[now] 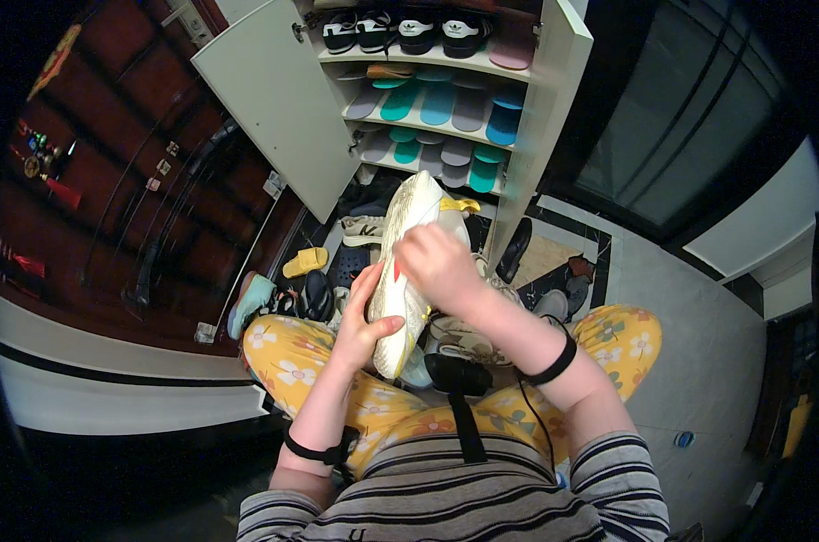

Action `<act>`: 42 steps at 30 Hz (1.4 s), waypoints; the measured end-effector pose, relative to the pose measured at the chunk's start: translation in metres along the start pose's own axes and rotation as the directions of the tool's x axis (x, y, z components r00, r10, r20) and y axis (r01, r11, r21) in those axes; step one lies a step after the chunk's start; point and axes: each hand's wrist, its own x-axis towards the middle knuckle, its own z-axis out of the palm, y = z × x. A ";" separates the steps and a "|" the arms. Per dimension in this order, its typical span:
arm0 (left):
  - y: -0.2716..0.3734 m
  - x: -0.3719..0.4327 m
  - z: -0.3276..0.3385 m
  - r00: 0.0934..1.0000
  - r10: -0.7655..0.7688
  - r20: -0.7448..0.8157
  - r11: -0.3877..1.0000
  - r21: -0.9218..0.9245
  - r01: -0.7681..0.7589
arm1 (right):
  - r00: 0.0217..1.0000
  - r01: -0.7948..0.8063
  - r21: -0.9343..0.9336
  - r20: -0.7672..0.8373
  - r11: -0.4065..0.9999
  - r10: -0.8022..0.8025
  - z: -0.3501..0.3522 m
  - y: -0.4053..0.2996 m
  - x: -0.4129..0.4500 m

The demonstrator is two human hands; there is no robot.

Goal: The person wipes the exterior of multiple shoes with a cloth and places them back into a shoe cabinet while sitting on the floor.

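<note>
A white sneaker (409, 223) with yellow details and a red mark is held up before me, turned so its patterned, dirty-looking sole (384, 298) faces left. My left hand (362, 328) grips it near the lower end, thumb on the side and fingers against the sole. Against the sneaker's sidewall rests my right hand (440, 267), fingers curled and blurred; whether something small is in them cannot be made out. A yellow strip (460, 204) sticks out at the sneaker's upper right. Part of the sneaker is hidden behind my right hand.
Ahead stands an open shoe cabinet with a left door (281, 101) and right door (552, 101); black sneakers (416, 37) and coloured slippers or insoles (438, 103) line its shelves. On the floor lie a yellow slide (306, 262), a beige sneaker (362, 231) and a black shoe (516, 251).
</note>
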 end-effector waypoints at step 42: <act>-0.016 0.003 0.009 0.984 -0.160 0.080 0.851 -0.493 0.179 | 0.994 0.028 0.068 0.105 0.997 -0.035 0.004 0.023 -0.005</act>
